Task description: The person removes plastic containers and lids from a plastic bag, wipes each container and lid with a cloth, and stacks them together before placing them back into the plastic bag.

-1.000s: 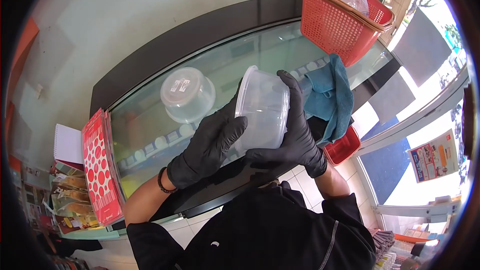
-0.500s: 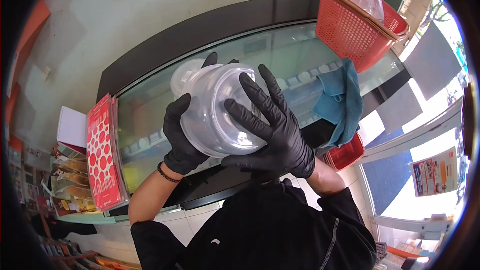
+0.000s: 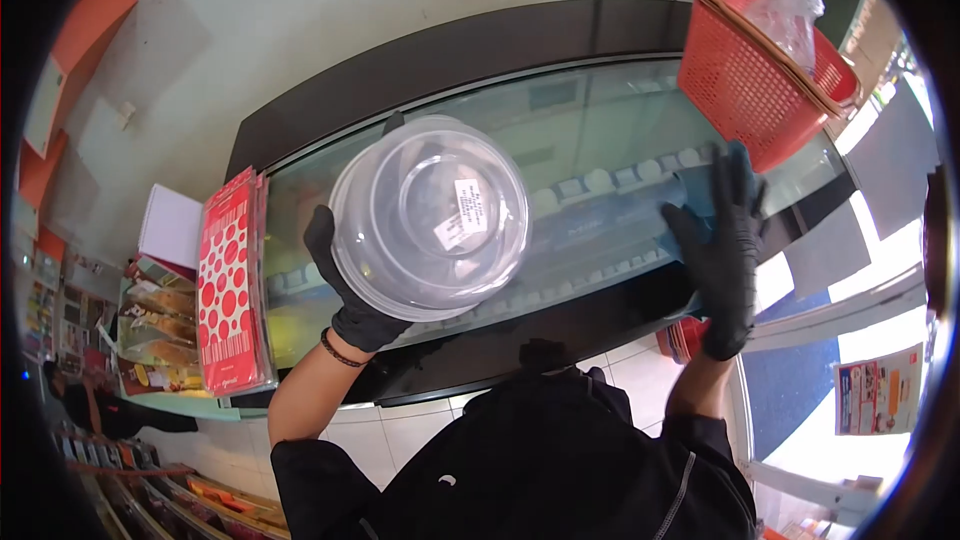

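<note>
A clear round plastic tub [image 3: 400, 210], its base with white stickers facing me, is held up over the glass counter. My left hand [image 3: 350, 285], in a black glove, grips it from the left and below. Over at the right, my right hand [image 3: 722, 250], also black-gloved, is at the teal cloth [image 3: 738, 175] with its fingers spread. Most of the cloth lies behind that hand. Whether its fingers touch the cloth I cannot tell.
A red perforated basket [image 3: 745, 80] holding a plastic bag stands at the counter's back right. Red-and-white dotted packets [image 3: 228, 290] and a white notepad [image 3: 178, 225] are at the left. Below the counter's right end sits a red container [image 3: 684, 338]. A person [image 3: 105, 408] is at the far left.
The tub has turned so its stickered base faces me, now in my left hand alone. My right hand has left it and moved right to the cloth. The second tub is no longer visible.
</note>
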